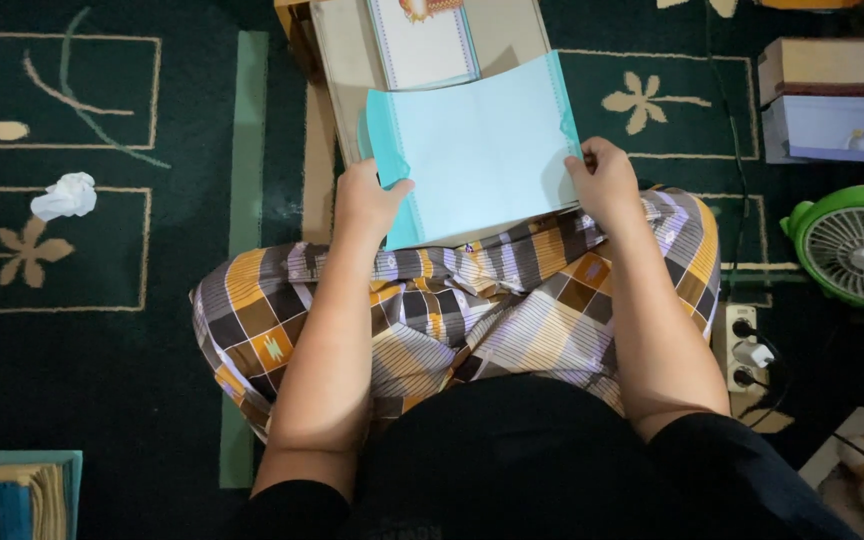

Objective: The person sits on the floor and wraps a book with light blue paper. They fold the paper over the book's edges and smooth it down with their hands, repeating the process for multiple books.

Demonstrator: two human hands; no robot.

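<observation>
Blue folder (477,150): one, pinched by left hand (370,200) and right hand (604,180); two boxes (818,98) near.

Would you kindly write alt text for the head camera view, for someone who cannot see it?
Seated cross-legged on a dark green patterned carpet, a person holds a light blue sheet by its side edges, left hand and right hand, above a checked sarong. A crumpled white tissue lies left; a green fan stands right.
</observation>
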